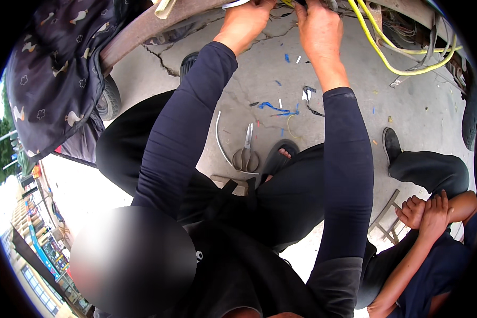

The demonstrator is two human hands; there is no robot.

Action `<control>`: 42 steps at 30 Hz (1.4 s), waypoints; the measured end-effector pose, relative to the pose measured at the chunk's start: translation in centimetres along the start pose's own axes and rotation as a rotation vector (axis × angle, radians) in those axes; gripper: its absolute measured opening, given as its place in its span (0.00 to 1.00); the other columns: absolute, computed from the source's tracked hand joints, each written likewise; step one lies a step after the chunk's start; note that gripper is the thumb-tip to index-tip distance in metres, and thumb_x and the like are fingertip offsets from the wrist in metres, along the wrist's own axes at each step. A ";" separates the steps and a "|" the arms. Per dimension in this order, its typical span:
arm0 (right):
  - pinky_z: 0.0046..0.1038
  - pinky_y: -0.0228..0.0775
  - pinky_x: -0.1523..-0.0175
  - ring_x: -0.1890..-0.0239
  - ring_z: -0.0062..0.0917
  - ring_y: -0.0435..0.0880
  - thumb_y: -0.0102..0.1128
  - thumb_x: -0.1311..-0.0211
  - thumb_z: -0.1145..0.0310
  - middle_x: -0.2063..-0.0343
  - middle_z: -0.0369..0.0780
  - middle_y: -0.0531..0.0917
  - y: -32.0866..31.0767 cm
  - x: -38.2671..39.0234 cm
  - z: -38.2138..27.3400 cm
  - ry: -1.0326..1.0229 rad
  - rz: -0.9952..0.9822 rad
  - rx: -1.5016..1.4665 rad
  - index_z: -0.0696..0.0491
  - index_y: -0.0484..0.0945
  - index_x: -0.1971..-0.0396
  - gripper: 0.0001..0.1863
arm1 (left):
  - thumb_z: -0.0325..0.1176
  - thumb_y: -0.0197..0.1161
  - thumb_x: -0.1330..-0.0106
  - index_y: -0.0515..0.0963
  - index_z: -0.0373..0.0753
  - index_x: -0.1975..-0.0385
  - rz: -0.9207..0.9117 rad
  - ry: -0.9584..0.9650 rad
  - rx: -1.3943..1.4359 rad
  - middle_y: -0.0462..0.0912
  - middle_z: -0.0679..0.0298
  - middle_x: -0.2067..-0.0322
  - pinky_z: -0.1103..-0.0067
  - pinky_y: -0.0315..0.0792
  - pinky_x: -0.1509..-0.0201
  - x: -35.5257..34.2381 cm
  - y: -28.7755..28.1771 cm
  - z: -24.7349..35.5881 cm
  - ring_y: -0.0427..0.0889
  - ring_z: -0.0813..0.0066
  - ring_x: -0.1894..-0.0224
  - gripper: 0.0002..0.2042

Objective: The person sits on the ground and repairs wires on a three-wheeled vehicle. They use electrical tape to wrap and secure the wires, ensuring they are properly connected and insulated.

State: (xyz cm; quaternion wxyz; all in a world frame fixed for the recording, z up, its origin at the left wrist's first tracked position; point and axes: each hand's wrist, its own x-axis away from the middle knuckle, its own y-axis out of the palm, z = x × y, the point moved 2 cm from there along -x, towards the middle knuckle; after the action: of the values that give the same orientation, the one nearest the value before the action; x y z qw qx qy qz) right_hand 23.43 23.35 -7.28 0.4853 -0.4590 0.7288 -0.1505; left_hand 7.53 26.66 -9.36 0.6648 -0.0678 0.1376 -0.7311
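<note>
Both my arms reach to the top edge of the head view, under a rusty metal frame bar (143,33). My left hand (245,24) is closed, its fingertips cut off by the picture's edge. A white strip (235,3) lies against its side. My right hand (321,33) is also closed, fingers pinched together near a small yellow and dark piece between the two hands. What either hand grips is too cut off to name. To the right of my right hand hangs a loop of yellow cable (379,55).
On the cracked concrete below lie scissors (246,151), a thin pale tube (219,135) and blue scraps (278,109). A patterned dark cover (58,69) hangs at left above a wheel (109,99). Another person (426,217) sits at right, hands together, near a metal stand (388,217).
</note>
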 end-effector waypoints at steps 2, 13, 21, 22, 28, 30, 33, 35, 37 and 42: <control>0.51 0.77 0.60 0.66 0.54 0.84 0.64 0.40 0.73 0.71 0.54 0.84 -0.1 0.3 0.0 0.026 -0.015 0.027 0.53 0.81 0.55 0.12 | 0.44 0.55 0.25 0.81 0.31 0.57 0.051 0.186 -0.188 0.85 0.52 0.64 0.68 0.72 0.52 0.0 -0.2 0.2 0.82 0.59 0.58 0.19; 0.45 0.79 0.65 0.72 0.48 0.86 0.61 0.39 0.70 0.74 0.48 0.84 -1.2 1.2 -1.1 -0.079 0.051 0.276 0.54 0.78 0.67 0.04 | 0.45 0.60 0.30 0.87 0.42 0.59 0.267 0.275 -0.521 0.87 0.50 0.67 0.61 0.79 0.58 1.6 1.2 0.4 0.86 0.47 0.63 0.15; 0.35 0.78 0.68 0.74 0.34 0.84 0.59 0.47 0.70 0.75 0.40 0.80 -1.0 0.9 -3.5 -0.328 0.169 0.422 0.51 0.77 0.76 0.03 | 0.45 0.61 0.34 0.84 0.42 0.65 0.384 0.327 -0.605 0.85 0.47 0.71 0.59 0.77 0.62 2.8 3.5 0.1 0.85 0.47 0.64 0.13; 0.34 0.77 0.67 0.73 0.33 0.83 0.59 0.47 0.69 0.76 0.39 0.79 -1.0 1.0 -4.3 -0.371 0.160 0.428 0.51 0.78 0.76 0.03 | 0.43 0.64 0.38 0.82 0.42 0.70 0.413 0.378 -0.608 0.84 0.49 0.75 0.59 0.76 0.65 2.6 4.0 -1.7 0.85 0.47 0.67 0.11; 0.36 0.74 0.59 0.65 0.31 0.81 0.57 0.43 0.66 0.74 0.39 0.80 -0.3 2.3 -7.6 -0.437 -0.100 0.485 0.52 0.81 0.75 0.07 | 0.43 0.64 0.38 0.80 0.40 0.72 0.384 0.390 -0.533 0.83 0.51 0.78 0.60 0.75 0.67 2.4 6.3 -5.6 0.84 0.48 0.70 0.12; 0.38 0.74 0.57 0.62 0.32 0.81 0.57 0.41 0.65 0.73 0.39 0.80 0.3 2.9 -8.4 -0.517 -0.276 0.583 0.52 0.81 0.75 0.09 | 0.44 0.62 0.36 0.81 0.39 0.72 0.373 0.393 -0.507 0.83 0.51 0.77 0.61 0.74 0.66 3.1 6.6 -5.2 0.84 0.50 0.70 0.13; 0.41 0.73 0.54 0.61 0.32 0.79 0.58 0.41 0.65 0.73 0.38 0.80 -0.6 2.9 -7.9 -0.559 -0.227 0.357 0.52 0.80 0.74 0.07 | 0.45 0.59 0.34 0.81 0.38 0.70 0.363 0.353 -0.448 0.83 0.50 0.76 0.62 0.74 0.66 3.2 6.9 -4.6 0.84 0.52 0.70 0.15; 0.40 0.74 0.51 0.62 0.32 0.78 0.59 0.42 0.67 0.72 0.39 0.80 -2.7 1.8 -7.0 -0.651 -0.151 0.230 0.52 0.79 0.71 0.05 | 0.45 0.57 0.32 0.81 0.37 0.69 0.348 0.292 -0.386 0.83 0.49 0.75 0.63 0.74 0.66 2.5 7.3 -4.1 0.84 0.54 0.70 0.16; 0.39 0.77 0.52 0.60 0.40 0.82 0.59 0.42 0.73 0.67 0.46 0.83 -4.4 1.8 -5.6 -0.517 -0.001 -0.101 0.58 0.80 0.62 0.09 | 0.46 0.55 0.30 0.82 0.36 0.68 0.342 0.189 -0.316 0.83 0.48 0.75 0.64 0.73 0.66 1.8 7.1 -4.0 0.84 0.55 0.70 0.18; 0.44 0.77 0.53 0.58 0.51 0.84 0.56 0.36 0.77 0.61 0.54 0.85 -2.9 3.0 -1.3 -0.105 0.090 -0.207 0.64 0.78 0.56 0.11 | 0.47 0.51 0.25 0.83 0.34 0.66 0.199 -0.264 0.090 0.83 0.47 0.73 0.65 0.73 0.65 1.0 5.2 -0.4 0.84 0.59 0.69 0.22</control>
State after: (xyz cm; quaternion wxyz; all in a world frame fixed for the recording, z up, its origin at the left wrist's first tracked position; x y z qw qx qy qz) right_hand 23.55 19.06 -6.47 0.4790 -0.4808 0.7339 -0.0284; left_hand 12.26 25.28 -11.38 0.7485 -0.1195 0.0221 -0.6519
